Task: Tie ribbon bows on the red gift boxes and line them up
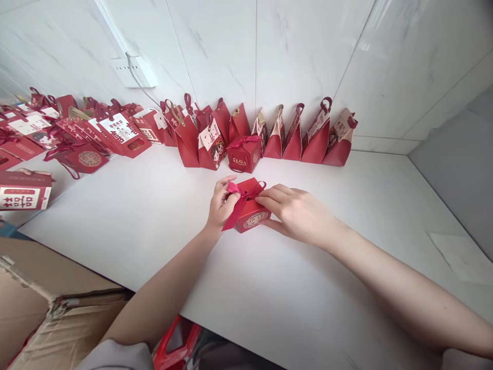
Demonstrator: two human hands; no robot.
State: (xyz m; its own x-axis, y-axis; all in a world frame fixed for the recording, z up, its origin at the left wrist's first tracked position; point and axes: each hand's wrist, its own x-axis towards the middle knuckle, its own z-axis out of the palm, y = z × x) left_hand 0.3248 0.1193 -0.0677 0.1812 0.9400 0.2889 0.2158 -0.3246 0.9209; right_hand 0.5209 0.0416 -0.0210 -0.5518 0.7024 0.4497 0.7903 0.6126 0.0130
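A small red gift box (252,213) with a round gold print on its side stands on the white table (154,216). Across its top lies a dark red ribbon bow (246,192), one tail hanging down at the left. My left hand (222,203) pinches the bow's left part between thumb and fingers. From the right, my right hand (288,208) has its fingertips on the ribbon at the top, with the thumb low by the box's right side. Just behind stands another red box (244,154) with a ribbon bow.
Red and cream gift boxes (316,136) line the tiled wall, with many more piled at the left. At the left edge another person's hand (25,172) holds a box. An open cardboard box (77,318) sits at lower left.
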